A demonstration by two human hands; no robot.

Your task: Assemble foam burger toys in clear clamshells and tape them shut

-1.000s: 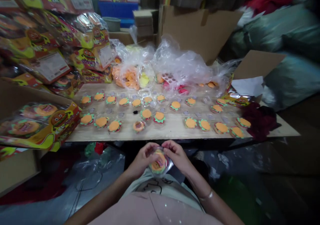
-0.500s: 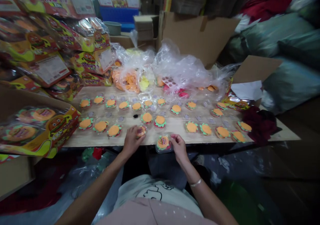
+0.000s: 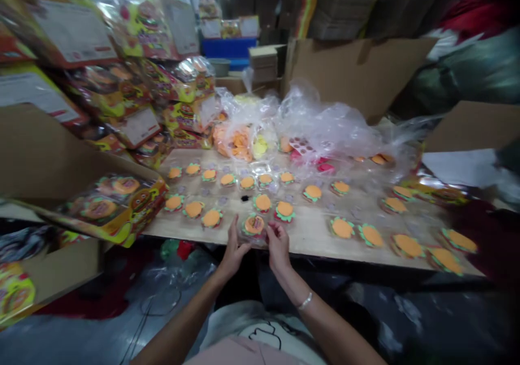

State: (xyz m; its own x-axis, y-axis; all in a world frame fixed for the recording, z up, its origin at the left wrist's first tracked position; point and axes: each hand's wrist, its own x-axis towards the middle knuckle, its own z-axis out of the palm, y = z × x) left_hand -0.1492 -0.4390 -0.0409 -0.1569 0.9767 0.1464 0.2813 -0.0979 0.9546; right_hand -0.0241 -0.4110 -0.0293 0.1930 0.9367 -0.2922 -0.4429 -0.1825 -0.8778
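Observation:
A toy burger in a clear plastic pack [image 3: 254, 225], with a printed round label on top, is between my two hands at the table's front edge. My left hand [image 3: 234, 250] is along its left side, thumb at the near corner and fingers at the far edge. With thumb and fingers pinched, my right hand [image 3: 278, 244] grips the pack's right edge. Just beyond are two unlabelled toy burgers in clear packs, one straight behind [image 3: 262, 202] and one to the right [image 3: 285, 211]. A small black object [image 3: 244, 198] lies behind the left hand.
Rows of similar burger packs [image 3: 342, 227] cover the table [image 3: 309, 240]. An open display box [image 3: 140, 213] holding labelled packs is at left, below stacked filled boxes [image 3: 189, 116]. Plastic bags of orange and yellow pieces [image 3: 235, 140] lie behind, before a large carton [image 3: 357, 78].
The view has turned left. My left hand has come over to the labelled pack in my right hand; the small labelled item it held earlier no longer shows separately.

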